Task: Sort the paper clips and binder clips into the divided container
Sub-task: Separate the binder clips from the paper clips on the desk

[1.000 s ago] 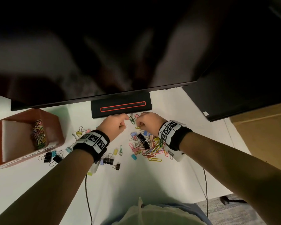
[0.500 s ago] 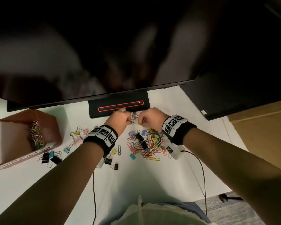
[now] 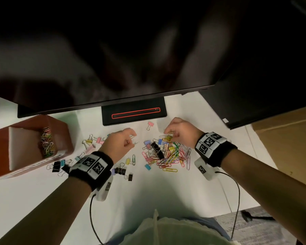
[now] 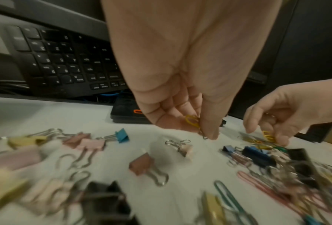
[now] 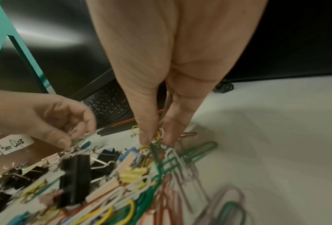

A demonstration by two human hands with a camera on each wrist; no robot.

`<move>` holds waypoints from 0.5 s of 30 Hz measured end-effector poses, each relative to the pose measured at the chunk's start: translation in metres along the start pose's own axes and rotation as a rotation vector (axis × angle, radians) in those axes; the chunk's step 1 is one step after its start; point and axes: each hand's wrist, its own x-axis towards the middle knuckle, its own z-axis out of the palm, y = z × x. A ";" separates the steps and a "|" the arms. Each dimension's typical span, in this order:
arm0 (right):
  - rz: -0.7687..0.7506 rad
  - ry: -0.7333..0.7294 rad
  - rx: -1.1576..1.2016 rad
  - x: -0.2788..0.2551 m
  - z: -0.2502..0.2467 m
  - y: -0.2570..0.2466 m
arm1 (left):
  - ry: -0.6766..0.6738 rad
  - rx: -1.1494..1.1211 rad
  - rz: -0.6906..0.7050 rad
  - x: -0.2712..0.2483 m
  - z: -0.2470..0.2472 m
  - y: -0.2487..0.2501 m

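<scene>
A white desk (image 3: pixel 148 195) runs under a large dark monitor (image 3: pixel 113 50) whose black stand base with a red outline (image 3: pixel 134 113) sits at the far edge, a black keyboard (image 4: pixel 65 60) behind it. At the desk's left edge stands the brown divided container (image 3: pixel 25 144); its right compartment holds a heap of coloured paper clips (image 3: pixel 47 142), and what shows of the left compartment is bare white wall. The left hand (image 3: pixel 119 144) hangs above the middle of the desk with fingers curled, pinching small yellow and silver paper clips (image 4: pixel 194 124) between thumb and fingertips. The right hand (image 3: pixel 181 132), apart from it toward the right, pinches yellow wire paper clips (image 5: pixel 158 136) at the far side of a tangled pile of coloured paper clips and binder clips (image 3: pixel 166 154). A pink binder clip (image 3: pixel 150 125) lies alone between the hands, near the stand. More pastel and black binder clips (image 3: pixel 88 144) lie scattered beside the container and under the left wrist.
</scene>
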 end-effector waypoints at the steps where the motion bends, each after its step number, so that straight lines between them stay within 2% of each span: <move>1: 0.008 -0.010 -0.020 0.001 0.003 -0.002 | -0.027 0.018 -0.019 -0.007 0.002 -0.003; 5: 0.057 -0.042 -0.117 0.008 0.011 -0.013 | -0.071 0.086 -0.091 -0.025 0.017 -0.008; 12: 0.119 -0.045 -0.172 0.016 0.012 -0.025 | 0.007 0.129 -0.226 -0.026 0.044 -0.002; 15: 0.127 -0.066 -0.233 0.016 0.011 -0.028 | 0.042 0.146 -0.239 -0.024 0.045 0.001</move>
